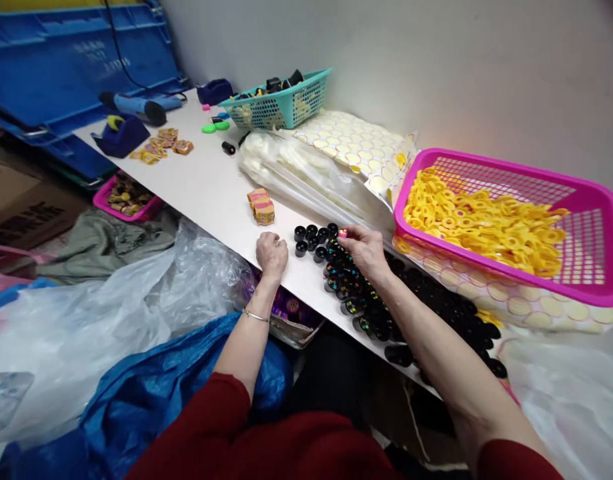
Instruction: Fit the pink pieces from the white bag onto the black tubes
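Note:
My right hand [367,253] pinches a small pink piece [343,233] over many small black round cups [356,287], packed closely along the front of the white table. Coloured bits show inside several of them. At the left end of this group a few black cups [311,233] stand looser. My left hand [272,255] rests at the table's front edge with its fingers curled in; whatever they may hold is hidden. Just beyond it lie small orange-and-pink printed packs [261,207], side by side.
A pink basket [511,277] of yellow ring-ended pieces stands right, on patterned sheets [356,137]. Behind are a clear plastic bag [296,170] and a teal basket [281,113]. Tape dispensers [120,138] and a blue tool [136,107] lie far left. Plastic sheeting fills the lower left.

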A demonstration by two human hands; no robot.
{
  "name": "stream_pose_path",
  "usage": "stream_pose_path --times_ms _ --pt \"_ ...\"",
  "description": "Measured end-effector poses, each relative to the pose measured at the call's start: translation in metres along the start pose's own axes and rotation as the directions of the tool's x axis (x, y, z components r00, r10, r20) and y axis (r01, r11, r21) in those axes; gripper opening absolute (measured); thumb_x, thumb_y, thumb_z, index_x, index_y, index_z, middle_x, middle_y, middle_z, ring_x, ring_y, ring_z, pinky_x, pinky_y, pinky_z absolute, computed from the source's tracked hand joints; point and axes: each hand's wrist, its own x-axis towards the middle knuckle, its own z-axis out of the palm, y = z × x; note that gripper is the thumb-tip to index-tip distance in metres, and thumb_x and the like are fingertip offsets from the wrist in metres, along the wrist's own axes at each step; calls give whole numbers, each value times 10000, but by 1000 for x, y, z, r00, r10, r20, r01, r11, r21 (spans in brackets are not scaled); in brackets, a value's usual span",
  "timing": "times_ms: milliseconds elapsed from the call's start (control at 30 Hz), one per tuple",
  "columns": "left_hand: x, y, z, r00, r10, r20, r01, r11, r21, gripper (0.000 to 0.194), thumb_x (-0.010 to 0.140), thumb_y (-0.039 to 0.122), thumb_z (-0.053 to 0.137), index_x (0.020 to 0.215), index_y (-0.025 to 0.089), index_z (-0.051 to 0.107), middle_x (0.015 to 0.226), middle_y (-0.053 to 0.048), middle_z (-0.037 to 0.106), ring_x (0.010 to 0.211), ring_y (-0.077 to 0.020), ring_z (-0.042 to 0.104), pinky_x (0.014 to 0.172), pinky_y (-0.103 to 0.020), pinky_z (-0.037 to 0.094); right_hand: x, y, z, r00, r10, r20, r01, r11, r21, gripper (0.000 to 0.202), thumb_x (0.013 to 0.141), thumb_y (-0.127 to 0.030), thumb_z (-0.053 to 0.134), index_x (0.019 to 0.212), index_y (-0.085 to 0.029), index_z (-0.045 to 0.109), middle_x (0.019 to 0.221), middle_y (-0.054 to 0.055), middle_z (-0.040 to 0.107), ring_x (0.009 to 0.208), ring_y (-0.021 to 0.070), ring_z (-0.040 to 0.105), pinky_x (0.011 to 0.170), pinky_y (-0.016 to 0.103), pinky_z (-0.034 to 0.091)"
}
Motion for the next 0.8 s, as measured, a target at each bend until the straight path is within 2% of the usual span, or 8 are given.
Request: stream_pose_path --times_ms 100,200,333,433,533,733,800 --pt "0 -1 1 1000 15 -2 -15 1000 -1 61 709 160 550 709 198 598 873 -59 613 849 -207 561 808 -336 444 21 11 3 997 -79 12 78 933 -351 196 674 -296 530 745 -166 659 689 7 585 687 151 504 667 283 388" --pt "-1 -1 2 1000 17 6 -17 1000 -4 43 718 173 565 710 202 596 880 -59 612 858 -212 559 812 -341 443 31 10 4 996 -73 59 94 772 -629 214 743 -289 473 733 -170 650 777 52 623 762 181 529 691 291 375" --pt "-1 -2 2 1000 11 15 -10 1000 -10 40 726 176 574 704 206 588 877 -55 612 873 -217 555 830 -350 438 35 -1 11 996 37 80 44 577 -815 235 797 -264 460 818 -169 675 928 100 656 824 211 566 666 295 363" --pt "-2 -2 2 1000 10 18 -10 1000 -22 49 730 170 575 702 208 585 872 -52 609 877 -213 552 835 -346 437 38 -6 14 993 105 56 -6 510 -860 221 788 -232 491 861 -167 689 990 114 664 864 227 588 660 292 366" --pt "-2 -1 2 1000 7 20 -6 1000 -27 42 736 175 579 710 207 587 881 -52 607 884 -211 551 841 -344 436 40 -2 12 995 93 33 -21 531 -847 214 778 -232 511 853 -164 698 975 108 671 876 227 591 675 294 379" --pt "-2 -1 2 999 6 33 -5 999 -42 39 736 172 590 710 199 582 879 -56 606 896 -211 552 855 -342 432 45 17 3 998 -44 34 56 795 -603 233 701 -268 557 845 -154 701 802 45 652 745 178 558 691 291 419" --pt "-2 -1 1 1000 4 29 -3 999 -44 47 736 168 591 704 200 578 865 -52 604 889 -209 552 853 -342 432 46 18 3 997 -71 41 81 812 -578 238 694 -279 555 843 -164 700 805 44 647 748 183 556 693 298 422"
